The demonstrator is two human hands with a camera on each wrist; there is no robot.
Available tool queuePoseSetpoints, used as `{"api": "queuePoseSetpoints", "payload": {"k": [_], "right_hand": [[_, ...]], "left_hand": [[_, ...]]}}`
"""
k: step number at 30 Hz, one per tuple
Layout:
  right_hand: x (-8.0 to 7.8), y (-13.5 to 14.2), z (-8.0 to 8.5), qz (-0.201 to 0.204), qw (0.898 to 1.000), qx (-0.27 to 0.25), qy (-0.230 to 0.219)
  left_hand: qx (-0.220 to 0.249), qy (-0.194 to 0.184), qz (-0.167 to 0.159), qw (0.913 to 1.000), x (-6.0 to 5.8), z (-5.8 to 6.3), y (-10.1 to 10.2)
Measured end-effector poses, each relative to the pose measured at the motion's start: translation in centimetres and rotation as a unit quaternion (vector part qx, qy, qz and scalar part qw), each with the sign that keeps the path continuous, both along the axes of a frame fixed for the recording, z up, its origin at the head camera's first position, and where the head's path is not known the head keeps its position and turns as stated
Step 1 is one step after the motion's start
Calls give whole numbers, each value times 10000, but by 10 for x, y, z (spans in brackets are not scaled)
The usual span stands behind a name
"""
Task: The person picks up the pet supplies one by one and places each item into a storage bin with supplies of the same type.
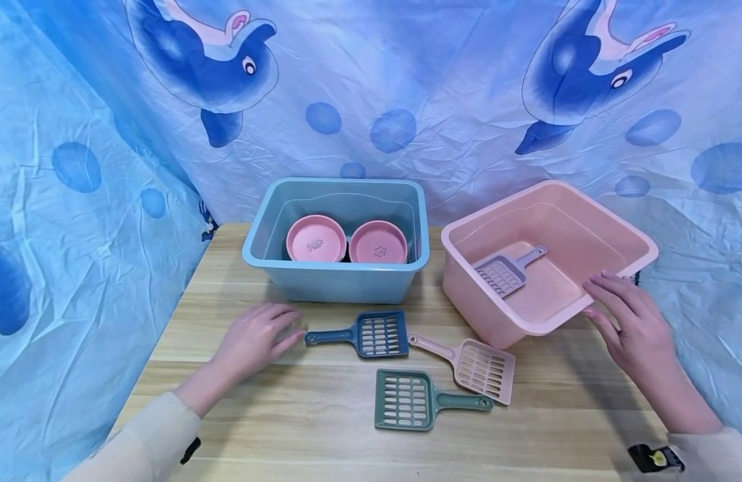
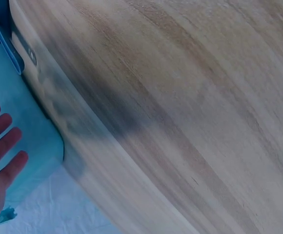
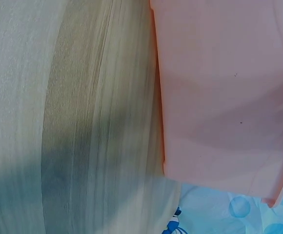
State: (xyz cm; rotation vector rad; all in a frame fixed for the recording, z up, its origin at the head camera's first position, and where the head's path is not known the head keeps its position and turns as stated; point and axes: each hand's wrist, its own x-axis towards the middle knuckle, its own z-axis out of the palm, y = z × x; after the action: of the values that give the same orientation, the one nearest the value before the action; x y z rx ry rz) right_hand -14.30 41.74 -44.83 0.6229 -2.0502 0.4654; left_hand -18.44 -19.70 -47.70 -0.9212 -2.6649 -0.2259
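Note:
My left hand [image 1: 254, 339] hovers low over the table, fingers loosely extended, fingertips close to the handle of a dark blue litter scoop [image 1: 381, 335]. It holds nothing. On the right, my right hand [image 1: 635, 325] grips the near right rim of a pink litter box [image 1: 476, 304], fingers over the edge and thumb below it. Inside that box lies a greyish-purple litter scoop [image 1: 502, 274]. A pink litter scoop [image 1: 482, 367] and a green litter scoop [image 1: 405, 399] lie on the table between the hands, the green handle touching the pink scoop's head.
A blue litter box [image 1: 340, 281] stands at the back of the wooden table [image 1: 274, 428], holding two pink bowls, one with a fish print [image 1: 316, 239] and one with a paw print [image 1: 379, 242]. Behind hangs a blue dolphin-printed cloth [image 1: 455, 80].

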Motion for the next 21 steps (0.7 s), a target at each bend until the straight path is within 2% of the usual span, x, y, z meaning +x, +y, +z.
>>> {"api": "queuePoseSetpoints", "payload": {"k": [6, 15, 21], "right_hand": [[0, 3, 2, 52, 9998, 176, -97], [1, 8, 5, 68, 9990, 361, -266], [1, 6, 7, 112, 9991, 333, -219]], "left_hand": [[17, -219, 10, 9998, 0, -3, 0], [144, -764, 386, 9962, 2, -4, 3], [172, -1019, 369, 9940, 0, -3, 8]]}}
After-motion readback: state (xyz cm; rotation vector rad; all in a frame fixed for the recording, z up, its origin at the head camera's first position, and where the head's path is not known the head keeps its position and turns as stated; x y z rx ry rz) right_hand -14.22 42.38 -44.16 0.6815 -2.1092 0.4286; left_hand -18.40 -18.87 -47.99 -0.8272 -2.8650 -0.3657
